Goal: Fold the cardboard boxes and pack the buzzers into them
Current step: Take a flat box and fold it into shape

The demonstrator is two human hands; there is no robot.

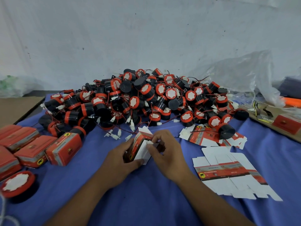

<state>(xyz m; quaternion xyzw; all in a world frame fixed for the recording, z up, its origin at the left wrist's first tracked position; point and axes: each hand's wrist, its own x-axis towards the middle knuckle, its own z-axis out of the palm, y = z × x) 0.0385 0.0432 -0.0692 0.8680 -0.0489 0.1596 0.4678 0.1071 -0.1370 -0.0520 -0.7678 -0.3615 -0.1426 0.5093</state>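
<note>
While the left hand is gripping the half-folded box at near centre, the right hand is pinching its white flap. Folding is underway, likely calling next for tucking that flap, then fetching from the far buzzer pile.

left hand grips box; right hand pinches its flap; buzzer pile behind

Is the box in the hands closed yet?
No. The box is part folded; white flaps stick out between left hand and right hand.
</note>
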